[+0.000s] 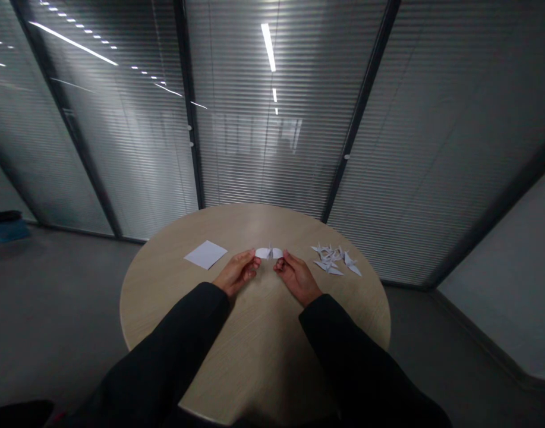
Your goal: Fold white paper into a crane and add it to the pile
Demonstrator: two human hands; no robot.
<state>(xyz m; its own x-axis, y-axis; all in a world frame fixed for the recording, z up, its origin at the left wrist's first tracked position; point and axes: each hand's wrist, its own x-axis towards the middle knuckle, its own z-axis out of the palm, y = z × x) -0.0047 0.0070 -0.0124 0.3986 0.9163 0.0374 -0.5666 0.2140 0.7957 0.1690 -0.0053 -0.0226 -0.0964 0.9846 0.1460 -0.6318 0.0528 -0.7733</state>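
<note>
A white origami crane [269,253] is stretched between my two hands over the middle of the round table, its wings spread to either side. My left hand [239,268] pinches the tip of one wing between thumb and finger. The opposite wing tip is pinched by my right hand [298,276]. Left of my left hand lies a flat white sheet of paper [206,254]. To the right of my right hand, several finished paper cranes [329,259] rest in a loose pile.
The light wooden table [254,356] has a rounded edge. Beyond it stands a glass partition with blinds [272,178] and dark frames. A bin with a blue liner [7,227] is on the floor at far left, and a pale wall [513,285] rises at right.
</note>
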